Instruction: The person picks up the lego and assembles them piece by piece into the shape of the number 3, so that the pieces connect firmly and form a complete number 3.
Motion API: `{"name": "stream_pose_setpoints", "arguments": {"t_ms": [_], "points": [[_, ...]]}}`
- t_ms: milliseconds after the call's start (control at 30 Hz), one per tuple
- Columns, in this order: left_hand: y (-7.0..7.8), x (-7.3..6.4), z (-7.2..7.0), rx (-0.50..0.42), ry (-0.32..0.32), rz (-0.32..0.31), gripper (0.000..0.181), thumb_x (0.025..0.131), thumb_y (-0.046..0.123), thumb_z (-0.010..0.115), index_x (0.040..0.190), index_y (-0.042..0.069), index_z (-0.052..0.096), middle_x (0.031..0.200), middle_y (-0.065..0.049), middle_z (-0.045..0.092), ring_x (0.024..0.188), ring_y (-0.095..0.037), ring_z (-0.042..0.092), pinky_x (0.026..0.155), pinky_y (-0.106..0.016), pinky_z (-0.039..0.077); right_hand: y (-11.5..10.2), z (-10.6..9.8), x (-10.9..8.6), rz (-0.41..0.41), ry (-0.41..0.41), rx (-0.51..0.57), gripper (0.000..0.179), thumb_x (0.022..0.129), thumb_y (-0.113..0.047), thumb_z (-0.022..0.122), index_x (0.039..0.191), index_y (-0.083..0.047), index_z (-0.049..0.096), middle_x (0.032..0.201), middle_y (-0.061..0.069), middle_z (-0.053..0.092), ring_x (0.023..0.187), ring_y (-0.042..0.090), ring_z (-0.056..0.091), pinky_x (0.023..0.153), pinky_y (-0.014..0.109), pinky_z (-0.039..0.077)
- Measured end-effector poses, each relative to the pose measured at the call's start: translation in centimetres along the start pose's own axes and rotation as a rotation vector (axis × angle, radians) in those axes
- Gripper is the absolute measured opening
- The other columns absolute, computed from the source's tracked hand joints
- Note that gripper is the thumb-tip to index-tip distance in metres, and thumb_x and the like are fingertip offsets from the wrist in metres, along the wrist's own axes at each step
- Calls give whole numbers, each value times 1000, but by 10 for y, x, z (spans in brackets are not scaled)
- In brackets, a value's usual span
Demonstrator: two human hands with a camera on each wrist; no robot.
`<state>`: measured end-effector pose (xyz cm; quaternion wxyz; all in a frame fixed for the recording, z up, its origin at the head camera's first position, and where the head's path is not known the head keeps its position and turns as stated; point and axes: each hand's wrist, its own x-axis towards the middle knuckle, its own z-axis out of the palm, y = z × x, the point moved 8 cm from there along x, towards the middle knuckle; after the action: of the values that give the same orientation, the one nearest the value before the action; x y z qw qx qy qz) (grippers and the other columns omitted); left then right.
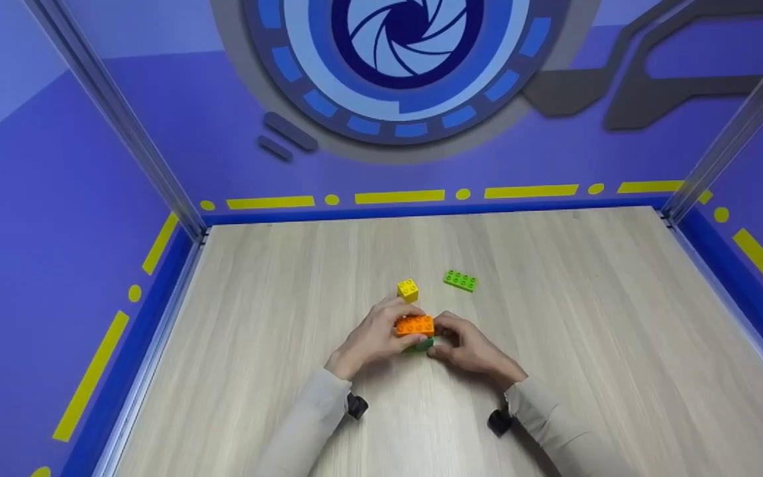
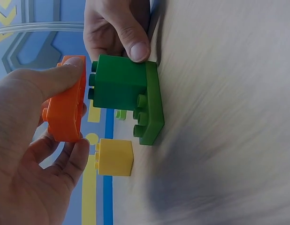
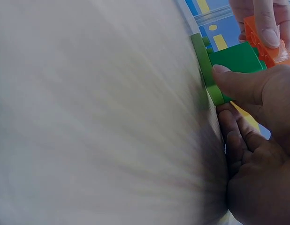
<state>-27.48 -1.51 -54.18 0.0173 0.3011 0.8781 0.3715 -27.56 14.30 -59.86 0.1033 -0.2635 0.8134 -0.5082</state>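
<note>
My left hand pinches an orange building brick between thumb and fingers. In the left wrist view a gap shows between this brick and the studs of a dark green brick. That dark green brick sits on one end of a light green flat brick, whose other studs are bare. With thumb and fingers, my right hand grips the green pair at its end, low at the tabletop. The right wrist view shows the thumb pressing against the dark green brick, fingers on the far side.
A yellow brick stands just beyond my left hand. Farther back and to the right lies a lime green flat brick. The wooden tabletop meets a blue patterned wall at the back, with more panels at both sides.
</note>
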Motion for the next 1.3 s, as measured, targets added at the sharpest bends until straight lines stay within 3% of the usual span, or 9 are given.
{"name": "stream_pose_setpoints", "arguments": {"t_ms": [700,967,1300], "points": [[-5,0,5,31,-26,-33,36,95,33,83,126,17,76,117,1,66,104,-12,54,93,-26,49,0,1,1,24,10,11,26,90,-9,84,114,-16,74,115,2,68,111,24,61,104,33,48],[0,1,3,50,-13,23,32,94,29,85,122,14,77,112,-1,69,100,-13,56,91,-28,51,1,1,1,10,7,2,27,92,-9,83,117,-14,75,113,3,67,109,27,59,97,30,46],[0,2,3,56,-12,15,33,94,29,85,121,12,77,116,-1,70,103,-14,58,93,-29,53,0,2,1,24,-1,2,31,93,-10,82,122,-14,74,119,2,68,113,22,60,105,33,48]]}}
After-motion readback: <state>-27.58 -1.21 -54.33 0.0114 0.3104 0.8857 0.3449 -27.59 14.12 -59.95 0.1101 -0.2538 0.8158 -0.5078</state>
